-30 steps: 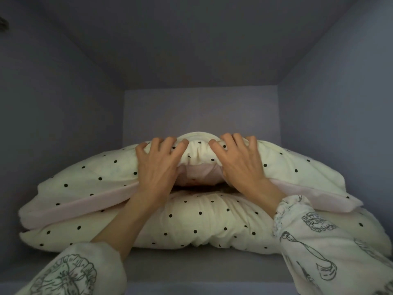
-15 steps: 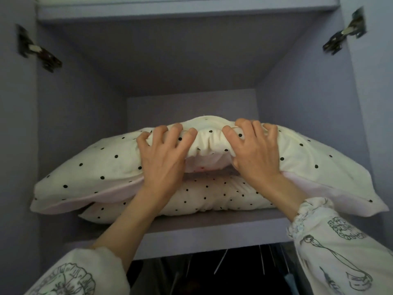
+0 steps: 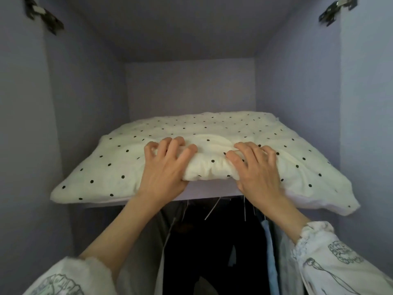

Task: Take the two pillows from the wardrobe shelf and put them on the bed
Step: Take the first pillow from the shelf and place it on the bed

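A cream pillow with black dots (image 3: 191,133) lies on the wardrobe shelf (image 3: 210,191), and its front edge and right corner hang out past the shelf's front. My left hand (image 3: 168,167) and my right hand (image 3: 257,169) both grip the bunched middle of that front edge, fingers on top and thumbs underneath. The second pillow cannot be made out; the one I hold covers the shelf.
The lilac wardrobe side walls (image 3: 89,103) stand close on both sides of the pillow. Metal door hinges sit at the top left (image 3: 42,15) and top right (image 3: 336,9). Below the shelf hang clothes on wire hangers, among them a light blue garment (image 3: 270,252).
Both hands have pulled the top pillow forward, out over the shelf's front edge. The lower pillow, seen under it before, is now hidden. The view has backed out of the wardrobe.
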Tool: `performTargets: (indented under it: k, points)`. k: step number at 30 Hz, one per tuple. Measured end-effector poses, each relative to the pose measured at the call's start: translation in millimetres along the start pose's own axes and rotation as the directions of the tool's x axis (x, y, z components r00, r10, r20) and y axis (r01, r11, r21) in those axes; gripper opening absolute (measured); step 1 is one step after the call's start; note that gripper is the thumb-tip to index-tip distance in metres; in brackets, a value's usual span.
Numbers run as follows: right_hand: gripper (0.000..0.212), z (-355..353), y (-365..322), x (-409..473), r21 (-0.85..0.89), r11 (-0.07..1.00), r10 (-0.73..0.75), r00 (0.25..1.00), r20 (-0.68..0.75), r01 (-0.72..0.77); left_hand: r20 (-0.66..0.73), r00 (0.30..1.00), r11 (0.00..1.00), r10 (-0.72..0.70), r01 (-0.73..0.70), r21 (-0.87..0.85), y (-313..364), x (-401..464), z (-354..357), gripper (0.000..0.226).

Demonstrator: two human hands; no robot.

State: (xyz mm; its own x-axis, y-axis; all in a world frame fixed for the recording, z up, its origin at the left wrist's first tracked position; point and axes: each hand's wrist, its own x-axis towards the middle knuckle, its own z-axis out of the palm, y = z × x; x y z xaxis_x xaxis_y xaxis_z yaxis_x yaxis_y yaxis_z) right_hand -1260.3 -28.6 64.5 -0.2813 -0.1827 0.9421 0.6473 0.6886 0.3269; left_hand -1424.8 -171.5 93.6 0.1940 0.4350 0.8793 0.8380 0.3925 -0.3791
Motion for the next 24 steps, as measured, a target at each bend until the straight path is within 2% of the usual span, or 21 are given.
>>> performTargets:
  k: [4,6,10,14,19,21,24]
  points:
    - [0.057,0,-2,-32,0.09,0.995,-0.043,0.987,0.156,0.029,0.289,0.957,0.999,0.025,-0.018,-0.027,9,-19,12,0.091]
    - [0.064,0,3,-42,0.1,0.994,-0.081,0.956,0.281,0.054,0.37,0.929,1.0,0.001,0.01,-0.028,16,-26,19,0.092]
    - [0.073,4,9,-54,0.137,0.99,-0.101,0.893,0.438,0.045,0.389,0.92,0.999,-0.043,0.051,-0.01,31,-41,28,0.084]
    - [0.092,16,9,-69,0.17,0.983,-0.152,0.819,0.554,0.068,0.417,0.907,0.997,-0.06,0.072,-0.013,38,-56,38,0.078]
    - [0.105,32,10,-78,0.16,0.984,-0.168,0.737,0.655,0.082,0.477,0.879,0.996,0.006,0.039,-0.084,39,-69,48,0.08]
    - [0.106,37,7,-81,0.144,0.986,-0.163,0.727,0.667,0.089,0.458,0.888,0.98,-0.036,0.121,-0.158,28,-61,47,0.073]
    - [0.108,43,6,-86,0.119,0.986,-0.166,0.756,0.633,0.116,0.391,0.916,0.986,-0.087,0.135,-0.098,3,-24,54,0.07]
